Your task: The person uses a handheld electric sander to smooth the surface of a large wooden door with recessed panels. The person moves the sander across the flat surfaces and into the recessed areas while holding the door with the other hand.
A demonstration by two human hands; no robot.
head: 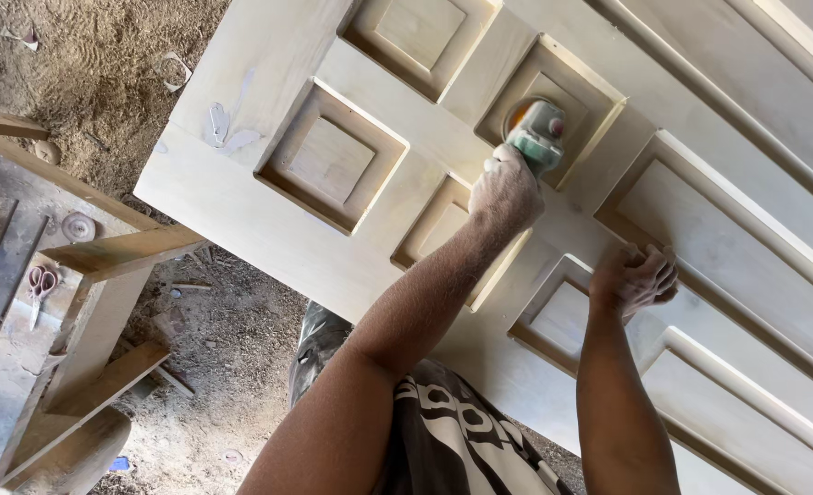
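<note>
Small green sander (536,133) is gripped tight by left hand (505,191), fingers wrapped round it; door (269,220) is steadied by right hand (634,278), fingers pressed together, curled on a panel edge.

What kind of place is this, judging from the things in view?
Most likely a carpentry workshop. An unfinished panelled wooden door is being sanded with a power sander, sawdust covers the dirt floor, and a rough wooden workbench stands nearby.
</note>
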